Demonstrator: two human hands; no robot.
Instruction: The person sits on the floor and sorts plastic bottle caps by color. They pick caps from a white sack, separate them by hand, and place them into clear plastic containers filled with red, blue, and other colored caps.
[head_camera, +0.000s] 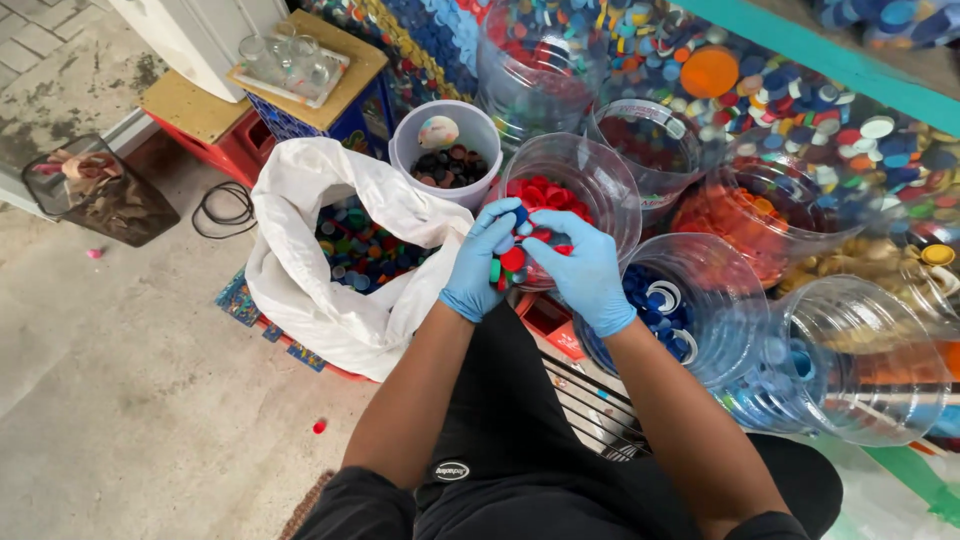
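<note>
My left hand (483, 262), in a blue glove, is cupped with its fingers curled around a small handful of bottle caps (510, 262), red ones with a green and a blue among them. My right hand (585, 270), gloved the same, meets it from the right; its fingers are bent and pinch at the caps in that handful, so both hands are closed loosely on the caps and touching each other. The handful sits just over the near rim of a clear cut-off plastic jug of red caps (600, 185), in front of my lap.

To the left, a white sack (310, 250) lies open on the floor with mixed coloured caps (360, 245) inside it. Just beyond the sack stands a pale bucket (475, 130) holding dark caps and one rounded light object. To the right of my right hand is a clear jug of blue caps (720, 290), and further right another clear jug (870, 370) lying on its side. Beyond these stands a jug of orange caps (745, 215), with more clear jugs behind it against a heap of mixed caps. On the far left, glass jars (285, 55) rest on a tray atop a wooden board laid on crates. A single red cap (319, 427) lies on the concrete floor, near left.
</note>
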